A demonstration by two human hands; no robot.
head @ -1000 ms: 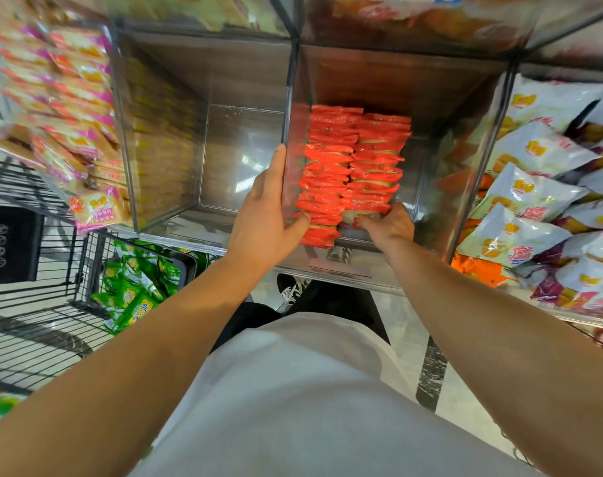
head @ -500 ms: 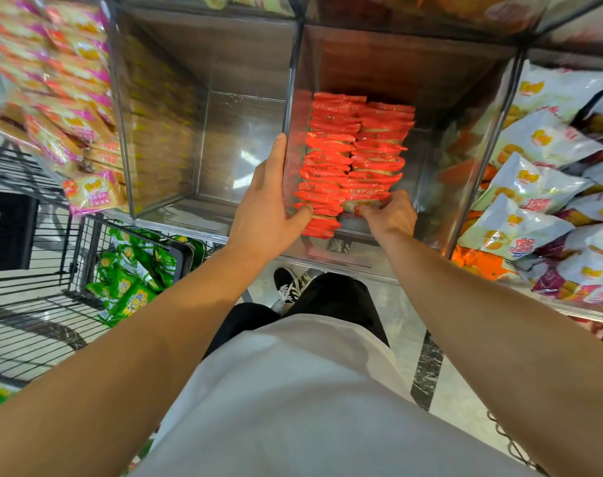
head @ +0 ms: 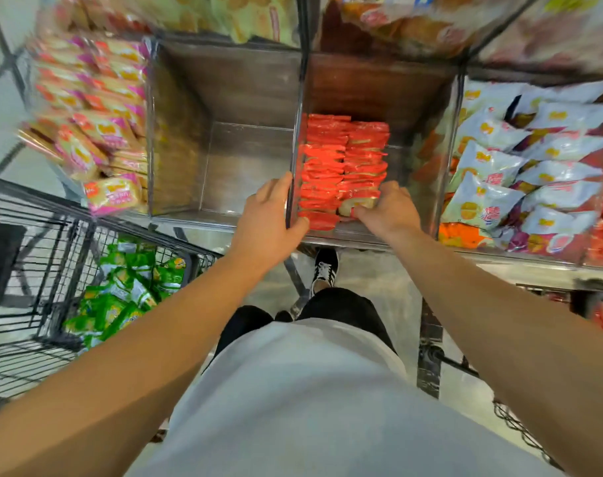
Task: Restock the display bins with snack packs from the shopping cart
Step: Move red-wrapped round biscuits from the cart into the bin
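Observation:
Two rows of red snack packs (head: pixel 341 160) stand in a clear display bin (head: pixel 427 187) at the middle of the shelf. My right hand (head: pixel 389 208) is inside the bin's front, fingers curled on the nearest red pack of the right row. My left hand (head: pixel 269 218) grips the clear divider wall (head: pixel 295 139) on the bin's left side, thumb inside against the left row, fingers outside. The bin to the left (head: pixel 245 166) holds nothing. A black wire shopping cart (head: pixel 35 242) at lower left holds green snack packs (head: pixel 121 297).
Pink-and-orange packs (head: pixel 90 108) fill the bin at far left. White bags (head: pixel 527 166) fill the bin on the right, orange packs (head: pixel 462 235) below them. More packed bins run along the top. My shoe (head: pixel 324 270) stands on the floor under the shelf edge.
Both hands stay at the red-pack bin. My left fingers have curled lower on the divider, and the view has shifted slightly.

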